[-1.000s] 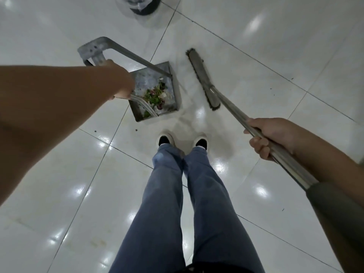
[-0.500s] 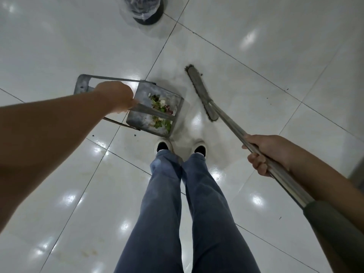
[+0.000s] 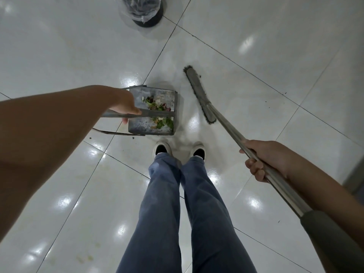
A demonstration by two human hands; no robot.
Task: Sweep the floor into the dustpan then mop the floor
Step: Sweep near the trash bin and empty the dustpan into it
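Nearest the camera, two legs in blue jeans (image 3: pixel 177 213) stand on the glossy white tiled floor (image 3: pixel 59 194), ending in white shoes (image 3: pixel 162 148) set side by side; to the right, the right hand (image 3: pixel 264 160) has its fingers curled round the metal shaft of the broom (image 3: pixel 232 133), above a grey grip at the shaft's near end; the shaft slants up and left to the long broom head (image 3: pixel 199 94), which lies on the floor just right of the dustpan. On the left, the bare forearm reaches out and the left hand (image 3: pixel 126 106) grips the metal bar handle of the dustpan (image 3: pixel 141 127); the grey metal pan sits just ahead of the shoes and holds a heap of green, white and reddish scraps (image 3: pixel 158 109). Farthest off, at the top edge, stands a dark round base under clear plastic wrap (image 3: pixel 144 10); what it belongs to cannot be told.
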